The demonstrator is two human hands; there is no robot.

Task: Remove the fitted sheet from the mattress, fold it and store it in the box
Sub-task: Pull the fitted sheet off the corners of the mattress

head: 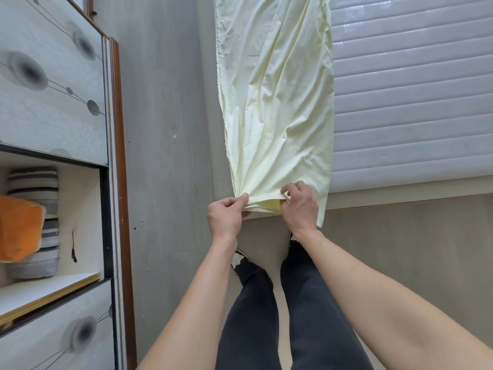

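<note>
Both hands pinch the near end of the sheet (277, 102): left hand (225, 217) and right hand (300, 206), fingers curled, on the mattress (413, 102) edge.

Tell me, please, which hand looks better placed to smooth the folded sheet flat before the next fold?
Probably the right hand. It sits over the near edge of the pale yellow sheet, next to the bare mattress. The left hand pinches the outer corner by the floor side and can anchor it.
</note>
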